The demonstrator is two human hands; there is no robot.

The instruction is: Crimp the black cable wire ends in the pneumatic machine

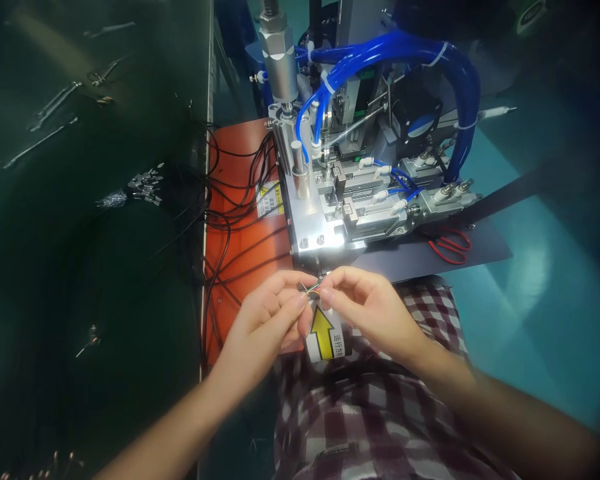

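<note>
Thin wires are pinched in the closed fingers of the left hand and of the right hand, near the arrow, beside the machine. They are best held lightly, slightly apart, so that none is bent or tugged.

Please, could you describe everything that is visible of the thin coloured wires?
The thin wires form a small, loose bunch, partly hidden; yellow, greenish and pale strands show. They look plastic-coated. The left hand and right hand pinch them, in front of the metal machine and above the yellow-arrow label in this view. Their ends are unclear.
</note>
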